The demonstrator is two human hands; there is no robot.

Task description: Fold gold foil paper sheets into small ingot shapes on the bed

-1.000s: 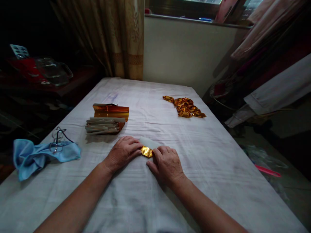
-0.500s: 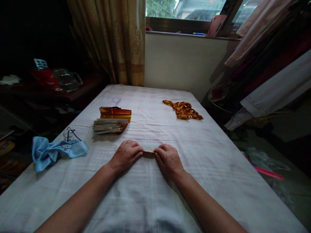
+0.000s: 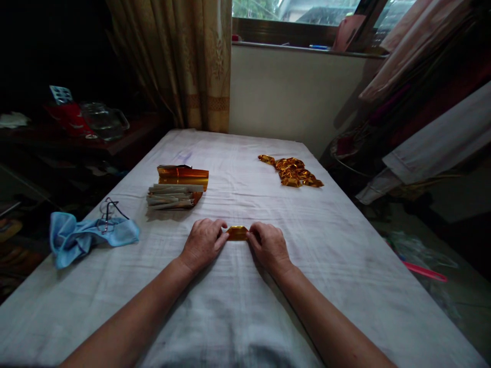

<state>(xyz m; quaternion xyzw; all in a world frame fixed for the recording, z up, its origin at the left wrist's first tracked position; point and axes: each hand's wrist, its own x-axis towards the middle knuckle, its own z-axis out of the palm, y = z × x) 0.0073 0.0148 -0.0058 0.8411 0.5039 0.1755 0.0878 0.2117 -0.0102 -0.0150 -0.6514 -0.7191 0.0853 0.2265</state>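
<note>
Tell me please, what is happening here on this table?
A person sits at a table covered with a white cloth and presses a small folded piece of gold foil paper between both hands. The left hand pinches its left end and the right hand its right end, low on the cloth. A stack of unfolded gold sheets lies to the left, and a pile of finished gold folded pieces lies farther away on the right. Glasses rest on a blue cloth at the left edge.

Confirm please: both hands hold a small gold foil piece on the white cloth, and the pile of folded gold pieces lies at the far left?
Not quite. In the head view both hands do hold the foil piece, but the pile lies at the far right.
</note>
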